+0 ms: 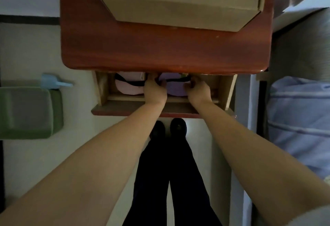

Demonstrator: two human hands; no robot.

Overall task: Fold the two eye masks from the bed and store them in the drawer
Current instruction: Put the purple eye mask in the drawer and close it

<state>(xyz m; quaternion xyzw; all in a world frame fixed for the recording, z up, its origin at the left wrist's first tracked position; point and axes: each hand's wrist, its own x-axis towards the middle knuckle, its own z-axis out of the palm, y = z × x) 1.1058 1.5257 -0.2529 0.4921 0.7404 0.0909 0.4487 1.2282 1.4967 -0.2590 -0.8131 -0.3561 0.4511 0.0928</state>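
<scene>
The wooden drawer [225,90] stands pulled out under the red-brown desk top [160,52]. A pink eye mask [127,87] with a black strap lies folded in its left half. A purple eye mask [175,90] lies in the middle. My left hand [154,90] grips the purple mask's left end and my right hand [197,90] grips its right end, both inside the drawer. The far parts of both masks are hidden under the desk edge.
A cardboard box [180,6] sits on the desk. The bed with blue striped bedding [300,118] is at the right. A green bin [28,111] and a blue scoop [53,82] stand on the floor at the left. My legs and shoes [167,129] are below the drawer.
</scene>
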